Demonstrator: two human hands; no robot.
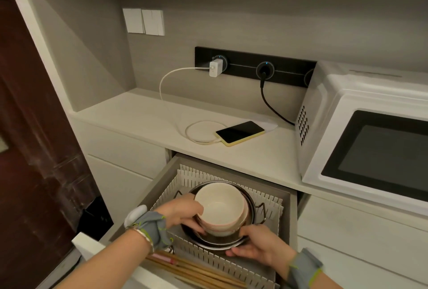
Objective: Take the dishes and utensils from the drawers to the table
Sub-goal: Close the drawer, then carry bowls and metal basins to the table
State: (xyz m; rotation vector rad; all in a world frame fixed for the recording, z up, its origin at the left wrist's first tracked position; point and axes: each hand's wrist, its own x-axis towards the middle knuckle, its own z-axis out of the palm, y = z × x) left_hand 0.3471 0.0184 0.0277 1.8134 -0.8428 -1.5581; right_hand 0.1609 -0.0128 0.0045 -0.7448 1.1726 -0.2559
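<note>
Bowls [221, 211] haven't left the drawer [287, 217] yet, so I'd say this is pretty early on. They're stacked inside a metal pan [215, 241] in the divider section. Left hand [183, 213] has its fingers wrapped around the side of the bowl stack, right hand [259, 246] has its fingers curled on the pan's near rim, so it looks like a lift is about to start. Chopsticks [196, 272] sit in the front section, untouched. Table isn't in view at all, only the worktop [143, 117]. Can't tell how many bowls are in the stack, and the drawer's front is cut off by the frame.
</note>
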